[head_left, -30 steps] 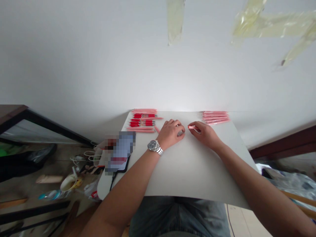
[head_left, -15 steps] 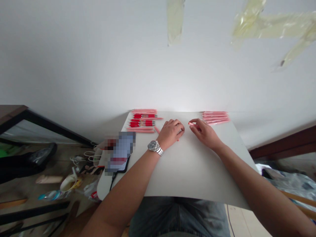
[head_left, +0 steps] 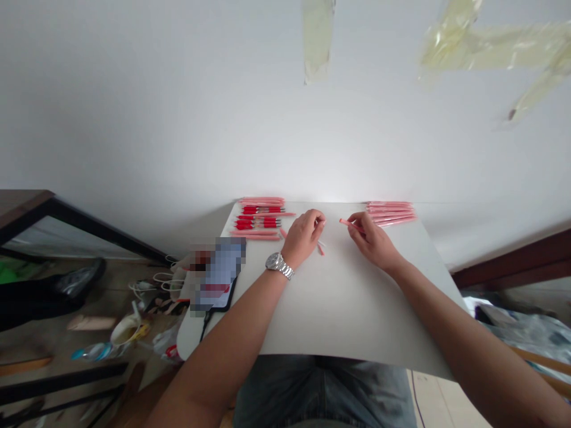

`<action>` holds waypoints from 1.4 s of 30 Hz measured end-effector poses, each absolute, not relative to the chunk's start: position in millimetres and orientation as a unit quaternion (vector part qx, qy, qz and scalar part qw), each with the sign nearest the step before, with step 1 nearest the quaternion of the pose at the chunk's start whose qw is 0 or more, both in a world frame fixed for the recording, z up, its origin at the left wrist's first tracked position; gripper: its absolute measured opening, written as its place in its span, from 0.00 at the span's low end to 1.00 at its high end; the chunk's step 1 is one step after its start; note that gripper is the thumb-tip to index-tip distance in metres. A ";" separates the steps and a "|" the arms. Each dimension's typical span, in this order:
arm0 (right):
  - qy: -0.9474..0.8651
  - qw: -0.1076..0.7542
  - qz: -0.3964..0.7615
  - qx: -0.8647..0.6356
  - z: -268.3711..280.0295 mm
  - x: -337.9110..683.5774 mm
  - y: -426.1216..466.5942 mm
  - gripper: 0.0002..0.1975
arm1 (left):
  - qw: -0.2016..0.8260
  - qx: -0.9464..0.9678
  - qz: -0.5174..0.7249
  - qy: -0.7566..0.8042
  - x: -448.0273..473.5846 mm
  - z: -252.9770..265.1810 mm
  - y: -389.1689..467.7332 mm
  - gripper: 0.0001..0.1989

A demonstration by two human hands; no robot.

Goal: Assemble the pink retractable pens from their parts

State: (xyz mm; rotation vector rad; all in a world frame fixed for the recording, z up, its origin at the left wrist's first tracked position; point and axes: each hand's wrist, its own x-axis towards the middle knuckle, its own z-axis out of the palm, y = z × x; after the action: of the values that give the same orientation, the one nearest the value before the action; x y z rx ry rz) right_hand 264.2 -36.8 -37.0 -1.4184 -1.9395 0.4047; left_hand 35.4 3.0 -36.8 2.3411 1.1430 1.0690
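Note:
My right hand point(head_left: 371, 239) is closed in a pinch round a pink pen barrel point(head_left: 344, 222), whose orange-pink end points left toward my other hand. Across a small gap, my left hand point(head_left: 304, 234), with a silver watch on its wrist, has its fingertips pressed together. Whatever sits in that pinch is too small to make out. Just under it, on the white table point(head_left: 339, 309), lies a slim pen part point(head_left: 321, 249) with a pink end, partly hidden by the hand. Another pink piece point(head_left: 284, 233) shows on the hand's left side.
Red pens point(head_left: 259, 222) lie in rows at the back left, between pink pen barrels point(head_left: 256, 235). Several more pink barrels point(head_left: 390, 211) are lined up at the back right. A phone point(head_left: 220, 273) with a cable rests on the left edge. A wall point(head_left: 267, 119) stands behind.
My left hand has risen slightly and drawn back left, its fingers curling into a tighter pinch. More of the pen part under it shows. My right hand keeps the pink barrel, almost still.

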 end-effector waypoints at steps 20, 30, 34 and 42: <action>-0.766 0.370 0.120 -0.512 -41.5 267.4 -31.4 0.09 | 0.237 0.765 0.466 0.376 35.1 -30.8 2.0 0.10; -0.777 0.383 0.103 -0.489 -42.7 268.3 -30.0 0.06 | 0.219 0.770 0.483 0.354 35.9 -30.7 2.9 0.03; -0.782 0.381 0.102 -0.483 -41.6 268.2 -30.2 0.05 | 0.209 0.775 0.487 0.344 35.4 -31.3 2.9 0.03; -0.788 0.375 0.102 -0.478 -40.7 267.0 -31.4 0.04 | 0.210 0.788 0.470 0.338 36.9 -29.5 0.0 0.04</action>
State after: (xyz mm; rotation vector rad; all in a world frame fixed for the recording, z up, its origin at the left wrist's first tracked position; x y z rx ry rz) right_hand 267.0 -31.4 -40.7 -1.2242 -2.0164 0.2620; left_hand 36.9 0.0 -29.5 2.1915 0.9396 1.3056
